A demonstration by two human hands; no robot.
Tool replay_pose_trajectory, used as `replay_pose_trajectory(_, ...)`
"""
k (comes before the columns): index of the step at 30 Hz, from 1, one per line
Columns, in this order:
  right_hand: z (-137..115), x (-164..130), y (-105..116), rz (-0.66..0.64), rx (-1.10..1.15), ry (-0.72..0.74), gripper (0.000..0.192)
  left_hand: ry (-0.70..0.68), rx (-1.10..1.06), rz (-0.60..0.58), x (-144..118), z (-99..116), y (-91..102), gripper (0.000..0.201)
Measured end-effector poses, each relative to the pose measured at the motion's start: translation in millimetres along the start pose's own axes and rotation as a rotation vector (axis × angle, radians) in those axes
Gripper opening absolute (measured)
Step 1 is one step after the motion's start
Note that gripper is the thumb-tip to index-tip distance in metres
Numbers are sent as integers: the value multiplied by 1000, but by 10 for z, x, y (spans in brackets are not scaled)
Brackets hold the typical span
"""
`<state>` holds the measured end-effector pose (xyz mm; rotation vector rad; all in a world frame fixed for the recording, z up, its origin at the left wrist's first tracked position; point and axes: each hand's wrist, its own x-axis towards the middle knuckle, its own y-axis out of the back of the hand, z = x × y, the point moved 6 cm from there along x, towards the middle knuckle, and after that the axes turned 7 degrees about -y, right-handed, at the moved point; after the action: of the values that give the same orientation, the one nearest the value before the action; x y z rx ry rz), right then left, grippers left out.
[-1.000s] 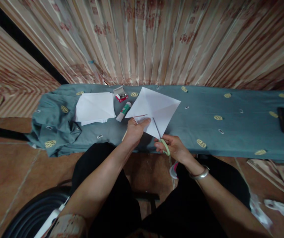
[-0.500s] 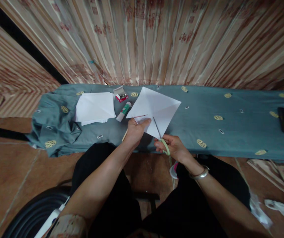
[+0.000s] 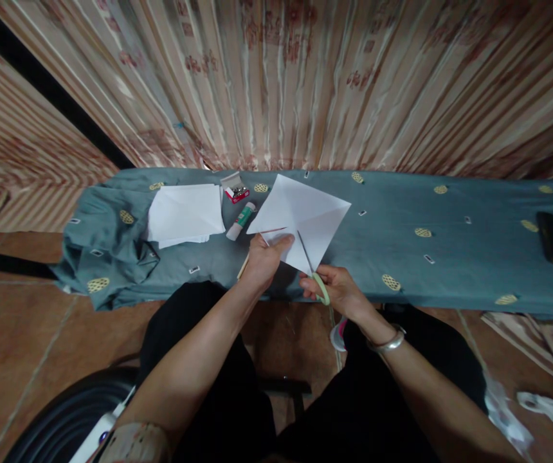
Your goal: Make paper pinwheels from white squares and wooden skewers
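Two bare hands are occupied above the teal patterned cloth [image 3: 402, 212]: the creased white paper square [image 3: 305, 215] is pinched at its near edge by the left hand [image 3: 263, 260], while green-handled scissors [image 3: 316, 273] are gripped by the right hand [image 3: 339, 290], blades laid against the sheet.
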<state>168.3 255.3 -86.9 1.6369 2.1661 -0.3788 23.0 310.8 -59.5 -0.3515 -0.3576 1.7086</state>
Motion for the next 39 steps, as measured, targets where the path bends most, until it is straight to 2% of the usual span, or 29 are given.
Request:
replay_pose_trajectory(29,19,7,11,23,12,16,44,19,13,17,12,-39,44,28)
replay_pose_trajectory(36,-31,-48,-59,-56,14,-34,49,0,22,12,21,-4,59,26)
replay_pose_trajectory(39,-53,-103,-57,-131,-19,-60,47,-37,-21,27,74,41,113,28)
